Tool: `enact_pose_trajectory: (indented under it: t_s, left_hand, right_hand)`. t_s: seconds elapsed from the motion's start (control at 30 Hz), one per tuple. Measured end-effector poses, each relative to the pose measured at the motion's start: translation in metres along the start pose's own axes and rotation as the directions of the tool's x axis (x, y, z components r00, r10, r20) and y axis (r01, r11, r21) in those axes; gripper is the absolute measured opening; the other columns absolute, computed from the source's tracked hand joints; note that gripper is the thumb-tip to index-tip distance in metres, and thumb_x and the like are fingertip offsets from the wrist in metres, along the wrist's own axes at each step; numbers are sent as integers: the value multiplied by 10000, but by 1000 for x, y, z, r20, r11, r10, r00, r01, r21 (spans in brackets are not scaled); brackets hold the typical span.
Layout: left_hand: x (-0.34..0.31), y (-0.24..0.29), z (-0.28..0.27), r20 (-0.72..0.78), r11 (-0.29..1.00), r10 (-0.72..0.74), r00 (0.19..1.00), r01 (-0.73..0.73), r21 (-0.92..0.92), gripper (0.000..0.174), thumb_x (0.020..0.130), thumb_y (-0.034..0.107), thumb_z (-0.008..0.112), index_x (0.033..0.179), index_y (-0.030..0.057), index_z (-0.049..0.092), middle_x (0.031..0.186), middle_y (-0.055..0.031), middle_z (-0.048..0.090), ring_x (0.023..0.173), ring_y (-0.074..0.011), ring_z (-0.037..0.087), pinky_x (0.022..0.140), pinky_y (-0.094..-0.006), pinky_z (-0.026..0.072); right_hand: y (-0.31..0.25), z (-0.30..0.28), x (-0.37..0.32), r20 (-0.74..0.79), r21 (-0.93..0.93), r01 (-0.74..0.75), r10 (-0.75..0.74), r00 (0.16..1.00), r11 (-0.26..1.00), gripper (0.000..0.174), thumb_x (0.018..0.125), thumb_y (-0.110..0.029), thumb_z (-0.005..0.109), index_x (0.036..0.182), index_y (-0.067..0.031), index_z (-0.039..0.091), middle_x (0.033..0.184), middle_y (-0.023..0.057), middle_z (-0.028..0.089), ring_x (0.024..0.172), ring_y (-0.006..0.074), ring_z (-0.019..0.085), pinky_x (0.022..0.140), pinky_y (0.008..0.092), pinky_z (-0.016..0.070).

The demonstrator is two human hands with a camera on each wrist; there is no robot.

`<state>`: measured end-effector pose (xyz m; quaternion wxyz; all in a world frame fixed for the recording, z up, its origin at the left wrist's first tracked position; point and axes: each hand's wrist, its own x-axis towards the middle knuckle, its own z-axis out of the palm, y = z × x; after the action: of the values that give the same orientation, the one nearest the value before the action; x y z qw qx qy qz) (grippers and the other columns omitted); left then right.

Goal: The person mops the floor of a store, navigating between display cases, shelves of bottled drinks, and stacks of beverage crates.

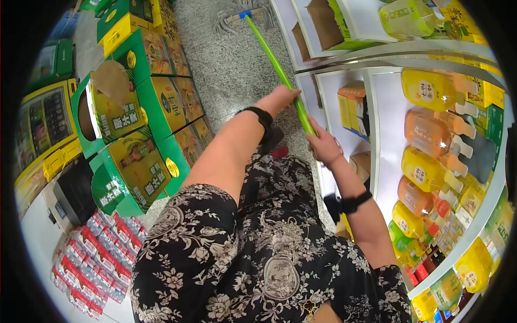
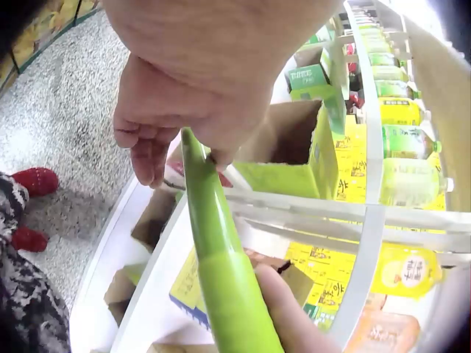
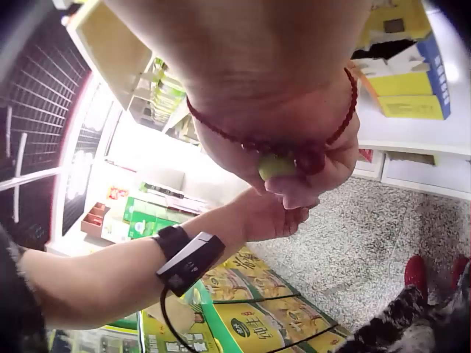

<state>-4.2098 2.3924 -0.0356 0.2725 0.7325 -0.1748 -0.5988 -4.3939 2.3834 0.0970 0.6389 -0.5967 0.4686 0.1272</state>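
A mop with a bright green handle (image 1: 274, 62) slants across the aisle. Its grey string head (image 1: 226, 20), with a blue clamp, lies on the speckled floor at the far end. My left hand (image 1: 282, 99) holds the handle partway along. Nearer my body, my right hand (image 1: 325, 144) grips it close to its top end. In the right wrist view, the rounded green handle tip (image 3: 277, 168) pokes out of the curled right hand, under a red beaded bracelet (image 3: 221, 133). The left wrist view shows the handle (image 2: 221, 272) running between both hands.
Shelves on the right carry yellow and orange drink bottles (image 1: 428, 89) and opened cartons (image 2: 280, 147). Green and yellow drink boxes (image 1: 134, 167) are stacked along the left side of the aisle. Shrink-wrapped bottle packs (image 1: 99, 258) stand at lower left. Red shoes (image 2: 35, 182) show on the floor.
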Motion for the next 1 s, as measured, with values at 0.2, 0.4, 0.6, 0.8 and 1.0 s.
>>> enact_pose_trajectory:
  t_s: [0.2, 0.4, 0.6, 0.8, 1.0]
  left_hand:
    - [-15, -23, -8, -57, 992, 47, 997, -41, 118, 394, 721, 327, 639, 834, -47, 597, 704, -125, 598, 564, -234, 601, 496, -339, 499]
    - [-84, -99, 106, 211, 978, -193, 958, 170, 124, 479, 680, 386, 680, 886, -40, 601, 720, -138, 607, 607, -227, 584, 540, -337, 482]
    - [-202, -137, 227, 557, 890, -320, 766, 42, 453, 661, 797, 517, 515, 1102, -70, 509, 971, -224, 603, 882, -291, 605, 765, -358, 465]
    - [-242, -178, 291, 742, 817, -577, 341, 219, 534, 650, 882, 503, 340, 1181, -64, 445, 1083, -241, 554, 1054, -306, 533, 876, -365, 418]
    - [-245, -183, 260, 745, 885, -422, 516, 58, 461, 670, 856, 528, 394, 1171, -61, 437, 1106, -230, 546, 1038, -361, 529, 848, -445, 442]
  right_hand:
    - [15, 34, -15, 29, -28, 35, -34, 999, 999, 557, 841, -197, 506, 1355, -244, 295, 641, 4, 478, 530, 87, 470, 483, 241, 412]
    - [126, 23, -145, 96, -117, -107, 118, 988, 987, 584, 822, -215, 510, 1357, -253, 280, 771, 81, 578, 567, 112, 492, 574, 267, 441]
    - [253, -4, -317, 78, -92, -220, 227, 971, 971, 554, 810, -158, 525, 1329, -239, 349, 708, 36, 537, 559, 92, 442, 556, 251, 423]
    - [326, -8, -438, 61, -236, 8, 7, 998, 972, 532, 805, -117, 533, 1313, -165, 381, 806, 36, 578, 608, 81, 460, 604, 231, 432]
    - [293, -1, -434, -45, -160, -131, 125, 991, 978, 489, 770, -58, 564, 1244, -137, 474, 808, 7, 585, 603, 62, 453, 579, 210, 409]
